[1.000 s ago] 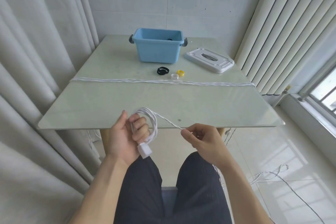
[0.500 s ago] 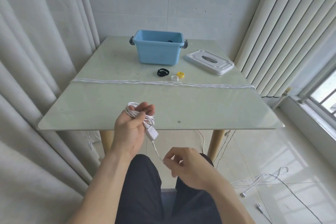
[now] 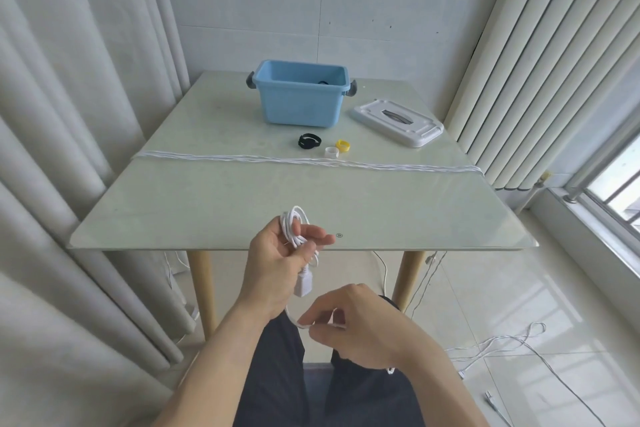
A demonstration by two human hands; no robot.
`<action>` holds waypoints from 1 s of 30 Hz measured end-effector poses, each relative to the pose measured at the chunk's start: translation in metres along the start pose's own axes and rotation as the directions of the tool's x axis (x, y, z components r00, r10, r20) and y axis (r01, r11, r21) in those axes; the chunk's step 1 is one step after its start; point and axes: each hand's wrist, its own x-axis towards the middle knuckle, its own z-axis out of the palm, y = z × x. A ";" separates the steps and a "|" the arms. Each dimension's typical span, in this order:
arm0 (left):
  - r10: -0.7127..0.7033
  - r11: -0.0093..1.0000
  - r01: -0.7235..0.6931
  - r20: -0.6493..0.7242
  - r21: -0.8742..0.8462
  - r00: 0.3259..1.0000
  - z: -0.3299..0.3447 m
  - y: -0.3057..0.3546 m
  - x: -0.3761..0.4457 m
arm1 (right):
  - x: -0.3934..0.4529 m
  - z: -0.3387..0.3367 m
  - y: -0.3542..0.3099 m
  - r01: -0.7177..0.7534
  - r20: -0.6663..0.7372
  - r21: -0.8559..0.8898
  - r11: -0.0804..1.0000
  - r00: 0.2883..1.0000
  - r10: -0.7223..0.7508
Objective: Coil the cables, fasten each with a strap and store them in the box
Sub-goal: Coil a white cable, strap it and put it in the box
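Left hand (image 3: 277, 263) raised, gripping coiled white cable (image 3: 295, 226); right hand (image 3: 349, 321) lower, pinching its tail.

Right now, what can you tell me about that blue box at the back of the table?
The blue box looks like smooth light-blue plastic, rectangular, with a rolled rim and a dark grey latch handle at each end. It stands upright and open near the far edge of the table; its white lid lies apart, to its right. Something dark shows inside at the far wall, too hidden to identify. Neither hand touches it.

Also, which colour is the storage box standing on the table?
Light blue box, with dark grey handles; the head view shows it clearly.
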 end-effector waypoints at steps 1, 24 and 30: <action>-0.016 0.998 0.014 -0.029 -0.066 0.999 0.002 0.000 0.000 | 0.000 0.001 0.001 -0.015 0.008 -0.005 1.000 1.000 0.015; -0.356 0.898 0.439 0.637 0.031 0.684 -0.006 0.000 -0.007 | 0.005 -0.011 0.041 0.117 -0.290 0.331 0.936 0.957 -0.017; -0.274 0.889 0.448 0.679 -0.091 0.681 -0.005 0.001 -0.008 | 0.013 0.002 0.027 0.204 -0.357 0.707 0.677 0.930 0.093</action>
